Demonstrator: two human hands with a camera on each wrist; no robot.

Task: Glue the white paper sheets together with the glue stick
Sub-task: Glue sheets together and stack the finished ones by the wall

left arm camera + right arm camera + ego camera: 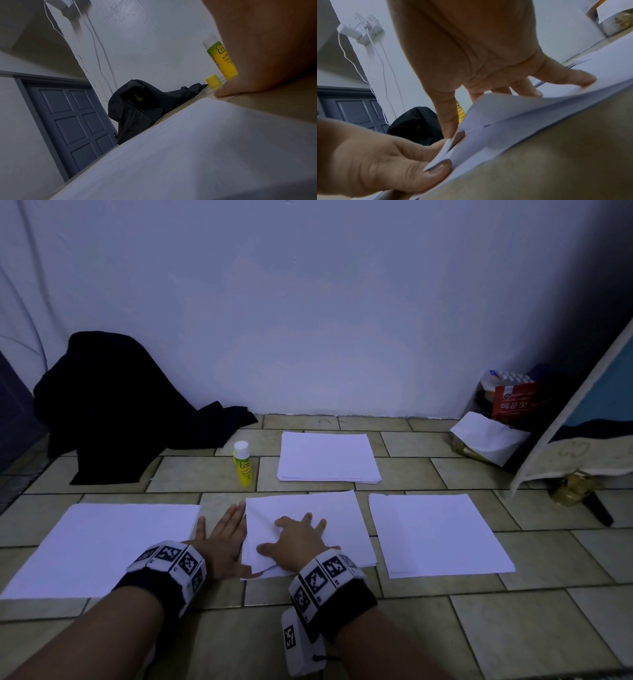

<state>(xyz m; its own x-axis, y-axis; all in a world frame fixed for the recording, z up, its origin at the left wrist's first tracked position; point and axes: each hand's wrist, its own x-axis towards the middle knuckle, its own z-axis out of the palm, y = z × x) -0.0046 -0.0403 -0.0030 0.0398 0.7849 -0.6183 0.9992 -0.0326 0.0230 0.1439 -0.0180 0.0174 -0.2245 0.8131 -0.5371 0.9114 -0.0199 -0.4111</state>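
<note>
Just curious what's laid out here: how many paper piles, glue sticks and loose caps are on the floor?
Paper piles: 4
Glue sticks: 1
Loose yellow caps: 1
Total: 6

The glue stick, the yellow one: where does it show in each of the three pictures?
Head view: glue stick stands upright on the tiled floor, left of the far paper stack.
Left wrist view: upper right, partly behind the hand.
Right wrist view: a yellow sliver between the fingers.
Shared landmark: the black cloth heap.
</note>
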